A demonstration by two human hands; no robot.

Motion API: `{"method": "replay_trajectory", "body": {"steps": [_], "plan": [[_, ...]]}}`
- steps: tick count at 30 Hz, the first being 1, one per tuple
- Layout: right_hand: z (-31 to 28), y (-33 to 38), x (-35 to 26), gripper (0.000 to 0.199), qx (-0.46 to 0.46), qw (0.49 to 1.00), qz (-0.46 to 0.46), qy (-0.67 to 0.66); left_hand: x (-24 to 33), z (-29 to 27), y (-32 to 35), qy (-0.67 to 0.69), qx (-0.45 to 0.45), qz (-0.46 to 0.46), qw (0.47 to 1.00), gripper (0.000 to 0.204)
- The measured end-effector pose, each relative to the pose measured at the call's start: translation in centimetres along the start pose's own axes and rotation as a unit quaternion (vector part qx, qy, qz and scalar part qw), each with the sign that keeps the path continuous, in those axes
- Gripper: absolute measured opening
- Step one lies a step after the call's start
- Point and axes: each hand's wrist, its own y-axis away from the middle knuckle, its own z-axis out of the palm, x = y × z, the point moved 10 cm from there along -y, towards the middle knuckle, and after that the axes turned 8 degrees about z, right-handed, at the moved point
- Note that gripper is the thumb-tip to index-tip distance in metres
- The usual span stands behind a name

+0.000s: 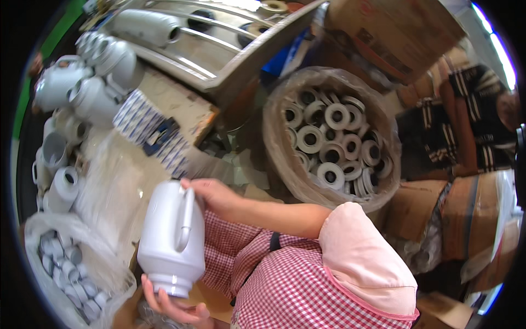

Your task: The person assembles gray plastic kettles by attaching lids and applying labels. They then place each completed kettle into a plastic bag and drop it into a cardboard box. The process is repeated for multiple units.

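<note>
A white plastic jug (171, 236) with a looped side handle (184, 222) is held in front of my apron, its narrower collar end lowest in the picture. My right hand (211, 196) is closed on the upper end beside the handle; part of its grip is hidden behind the jug. Around and under the collar, my left hand (174, 308) is loosely cupped, its fingers curved against the jug and its thumb apart from it.
Several similar jugs (93, 101) stand at the left of the worktable. A plastic bag (109, 263) holds small grey-white caps. White rings fill a lined bin (276, 148) ahead on the right. Cartons (471, 214) are stacked at right, near another person (471, 115). A metal-railed tray (219, 77) is at the far side.
</note>
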Motion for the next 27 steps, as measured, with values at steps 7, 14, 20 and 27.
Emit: {"method": "replay_trajectory", "body": {"steps": [7,14,20,27], "plan": [[-16.6,10.6,-10.3,0.022,0.264,0.791,-0.347,0.429,-8.2,2.8,-1.6,0.115,-0.134,-0.253,0.951,0.037],[-50.3,22.2,-3.3,0.13,0.538,0.579,0.217,0.573,-9.3,9.7,2.8,0.204,-0.207,-0.356,0.888,0.037],[-56.7,21.1,4.3,0.142,0.513,0.611,0.321,0.51,-9.5,10.4,1.8,0.193,-0.239,-0.349,0.886,0.036],[-47.3,19.9,-2.1,0.12,0.571,0.513,0.203,0.608,-12.4,5.5,4.3,0.193,-0.127,-0.373,0.899,0.037]]}}
